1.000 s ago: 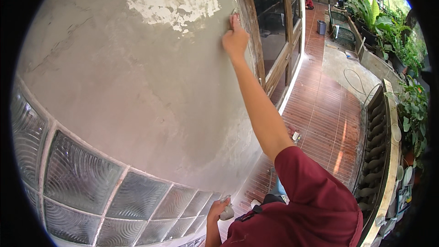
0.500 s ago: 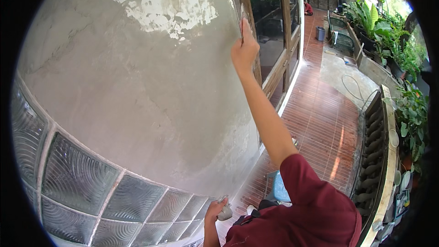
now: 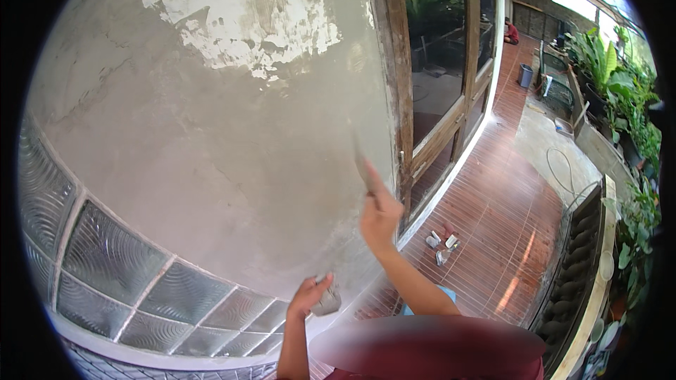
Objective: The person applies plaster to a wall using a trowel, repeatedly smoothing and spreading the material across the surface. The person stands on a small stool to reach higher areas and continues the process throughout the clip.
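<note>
My right hand (image 3: 379, 210) is raised against the grey plastered wall (image 3: 211, 148) and grips a thin scraper blade (image 3: 361, 162) pressed flat to the plaster beside the wooden door frame (image 3: 394, 77). My left hand (image 3: 310, 295) is low near the wall's foot and holds a small grey lump-like object (image 3: 328, 301). High on the wall, a patch of white paint (image 3: 239, 14) is flaking off.
Glass blocks (image 3: 105, 267) run along the wall's lower left. A glazed wooden door (image 3: 451, 77) stands to the right, over a red tiled floor (image 3: 507, 218) with small metal items (image 3: 440, 245). Potted plants (image 3: 620, 91) and a person in red (image 3: 511, 30) are far off.
My right hand has dragged the scraper down the wall from near the top of the door frame to mid height. The left hand has risen slightly with its grey object.
</note>
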Demonstrator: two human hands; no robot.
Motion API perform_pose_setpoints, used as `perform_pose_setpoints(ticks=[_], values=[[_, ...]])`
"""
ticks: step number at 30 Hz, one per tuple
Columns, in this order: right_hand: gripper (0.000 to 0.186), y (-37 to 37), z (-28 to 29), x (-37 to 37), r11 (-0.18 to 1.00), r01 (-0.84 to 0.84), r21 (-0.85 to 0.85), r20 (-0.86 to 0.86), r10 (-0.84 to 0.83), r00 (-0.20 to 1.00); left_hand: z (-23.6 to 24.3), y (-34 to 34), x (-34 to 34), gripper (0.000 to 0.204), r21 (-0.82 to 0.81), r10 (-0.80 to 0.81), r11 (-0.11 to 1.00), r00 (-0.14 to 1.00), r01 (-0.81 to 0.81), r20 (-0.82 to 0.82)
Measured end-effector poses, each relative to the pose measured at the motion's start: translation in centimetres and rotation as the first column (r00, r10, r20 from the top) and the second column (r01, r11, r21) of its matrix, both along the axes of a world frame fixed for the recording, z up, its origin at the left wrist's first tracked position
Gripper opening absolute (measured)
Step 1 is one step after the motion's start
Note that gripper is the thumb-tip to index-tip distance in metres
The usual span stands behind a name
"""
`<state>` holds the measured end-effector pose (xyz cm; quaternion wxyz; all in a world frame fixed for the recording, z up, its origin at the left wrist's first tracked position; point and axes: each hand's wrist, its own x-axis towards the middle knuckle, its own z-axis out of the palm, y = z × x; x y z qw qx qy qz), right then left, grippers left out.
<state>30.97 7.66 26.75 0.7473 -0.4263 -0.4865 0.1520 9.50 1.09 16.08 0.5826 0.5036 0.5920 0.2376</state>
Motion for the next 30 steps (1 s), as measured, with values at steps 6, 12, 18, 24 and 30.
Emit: perform_pose_setpoints(ticks=[6,12,18,24,30], values=[[0.042,-1.2,-6.2,8.9,0.644,-0.763,-0.055,-0.909,0.283,0.304,10.2,3.5,5.9,0.047,0.402,-0.182,0.875,0.953,0.270,-0.244],[0.039,-3.8,-7.6,12.1,0.497,-0.865,-0.069,-0.834,0.447,0.323,14.4,5.2,11.3,0.042,0.425,-0.146,0.707,0.704,0.566,-0.695],[0.033,-5.0,-8.2,13.6,0.484,-0.875,-0.016,-0.849,0.456,0.268,15.5,4.7,14.5,0.047,0.338,-0.072,0.772,0.603,0.538,-0.795],[0.041,-5.3,-9.3,13.9,0.430,-0.902,-0.046,-0.862,0.439,0.253,14.0,5.0,15.3,0.044,0.360,-0.015,0.767,0.576,0.531,-0.817],[0.040,-5.6,-10.3,13.6,0.428,-0.901,0.068,-0.862,0.480,0.163,12.6,5.2,15.3,0.043,0.274,-0.046,0.795,0.505,0.541,-0.862]])
